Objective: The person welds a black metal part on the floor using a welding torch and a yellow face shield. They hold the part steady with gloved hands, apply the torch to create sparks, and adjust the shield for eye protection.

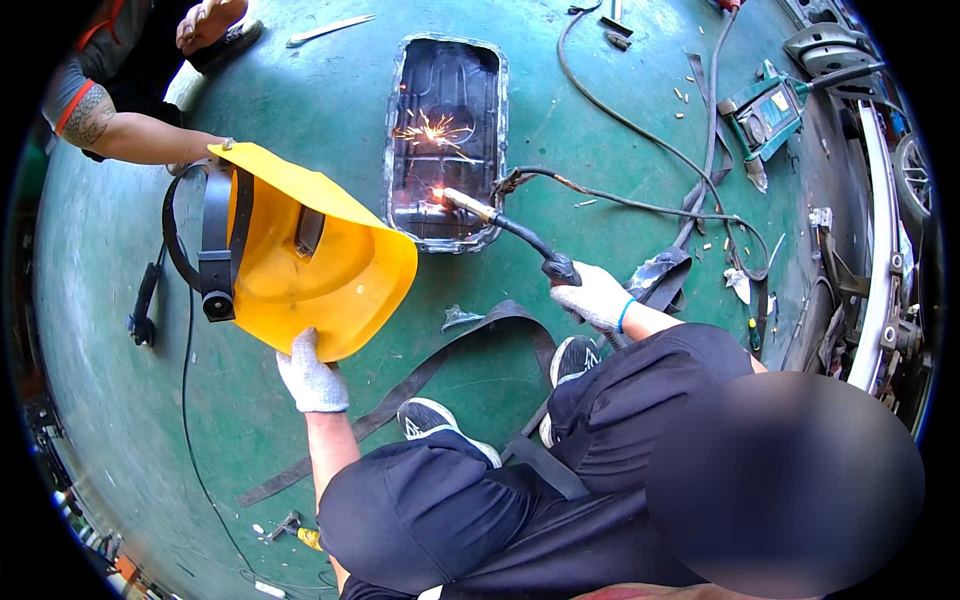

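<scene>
Green painted workshop floor (320,90) forms the work surface. On it, ahead of the person, lies a dark rectangular metal pan with a pale rim (450,75); a slender black welding torch with a pale front section (513,228) enters over its near right corner, tip glowing, orange sparks (433,130) showing farther up the pan. The white-gloved right hand (597,298) is closed around the torch's rear. The white-gloved left hand (312,378) grips the near edge of a yellow welding mask with black headgear (340,250), held left of the pan. Another person's bare forearm (150,137) reaches toward the mask; contact cannot be determined. A thin grey cable (640,208) meets the pan's right rim.
</scene>
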Available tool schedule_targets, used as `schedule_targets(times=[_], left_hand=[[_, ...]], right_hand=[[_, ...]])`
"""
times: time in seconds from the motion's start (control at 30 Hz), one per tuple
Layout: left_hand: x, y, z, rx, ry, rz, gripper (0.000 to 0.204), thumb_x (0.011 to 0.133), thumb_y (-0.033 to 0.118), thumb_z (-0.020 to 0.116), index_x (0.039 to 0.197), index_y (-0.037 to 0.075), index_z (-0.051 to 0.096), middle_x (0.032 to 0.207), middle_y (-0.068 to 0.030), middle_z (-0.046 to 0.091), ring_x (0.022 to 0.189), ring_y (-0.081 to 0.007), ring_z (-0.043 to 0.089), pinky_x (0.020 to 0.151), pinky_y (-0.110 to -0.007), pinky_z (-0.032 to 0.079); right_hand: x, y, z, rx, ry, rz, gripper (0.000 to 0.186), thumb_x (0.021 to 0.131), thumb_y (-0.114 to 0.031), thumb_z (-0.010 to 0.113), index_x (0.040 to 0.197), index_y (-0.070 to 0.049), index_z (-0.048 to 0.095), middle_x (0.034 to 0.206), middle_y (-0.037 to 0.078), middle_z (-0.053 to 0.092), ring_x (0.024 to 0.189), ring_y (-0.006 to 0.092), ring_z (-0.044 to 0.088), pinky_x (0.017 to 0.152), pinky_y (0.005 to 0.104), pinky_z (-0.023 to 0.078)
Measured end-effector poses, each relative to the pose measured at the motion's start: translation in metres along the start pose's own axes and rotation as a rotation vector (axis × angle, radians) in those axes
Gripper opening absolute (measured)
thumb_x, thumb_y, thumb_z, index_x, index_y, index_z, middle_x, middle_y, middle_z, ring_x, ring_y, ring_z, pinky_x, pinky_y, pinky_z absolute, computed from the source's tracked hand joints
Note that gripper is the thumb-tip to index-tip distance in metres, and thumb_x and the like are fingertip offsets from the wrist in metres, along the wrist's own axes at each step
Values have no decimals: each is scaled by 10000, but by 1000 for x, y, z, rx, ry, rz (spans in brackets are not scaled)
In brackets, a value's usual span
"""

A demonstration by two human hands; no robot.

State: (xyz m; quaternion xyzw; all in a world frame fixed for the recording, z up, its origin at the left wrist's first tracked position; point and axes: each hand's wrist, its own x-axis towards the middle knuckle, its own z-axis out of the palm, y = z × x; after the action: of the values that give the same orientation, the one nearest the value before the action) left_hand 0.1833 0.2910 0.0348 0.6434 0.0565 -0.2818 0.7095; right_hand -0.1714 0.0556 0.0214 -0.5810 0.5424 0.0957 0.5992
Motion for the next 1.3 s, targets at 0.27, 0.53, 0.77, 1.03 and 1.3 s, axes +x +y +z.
schedule_targets(times=[0.27, 0.53, 0.77, 1.03, 1.3], left_hand=[[-5, -17, 9, 174, -191, 3, 473, 946, 40, 634, 1406, -6, 536, 1301, -126, 659, 1149, -249, 658, 997, -372, 536], [-15, -23, 27, 381, -366, -34, 463, 978, 19, 613, 1428, -27, 514, 1316, -141, 666, 1166, -240, 659, 1027, -364, 518], [-21, -27, 36, 447, -480, -3, 464, 976, 43, 602, 1427, -18, 508, 1293, -138, 679, 1152, -250, 672, 1005, -368, 532], [-12, -20, 26, 371, -337, 17, 424, 969, 44, 633, 1378, -32, 553, 1266, -115, 691, 1119, -232, 668, 994, -347, 517], [6, -2, -4, 45, -40, 41, 477, 953, 66, 637, 1418, 57, 531, 1326, -108, 649, 1170, -259, 663, 985, -412, 566]], right_hand=[[-1, -6, -2, -19, -11, 13, 256, 921, -267, 698, 1061, -65, 629, 793, 34, 625, 619, 137, 599, 579, 325, 503], [-1, -5, -3, -4, 0, 25, 256, 917, -268, 691, 1058, -63, 631, 785, 35, 631, 617, 139, 604, 579, 322, 502], [-2, -5, -2, 36, -13, 29, 266, 918, -257, 702, 1091, -64, 644, 785, 18, 623, 616, 120, 582, 577, 307, 492], [3, 1, -2, 49, -22, 40, 248, 915, -265, 698, 1050, -70, 629, 767, 20, 615, 596, 125, 576, 570, 311, 492], [-4, -7, -4, -35, -14, 14, 236, 920, -262, 694, 1036, -70, 618, 784, 27, 615, 625, 134, 592, 579, 319, 499]])
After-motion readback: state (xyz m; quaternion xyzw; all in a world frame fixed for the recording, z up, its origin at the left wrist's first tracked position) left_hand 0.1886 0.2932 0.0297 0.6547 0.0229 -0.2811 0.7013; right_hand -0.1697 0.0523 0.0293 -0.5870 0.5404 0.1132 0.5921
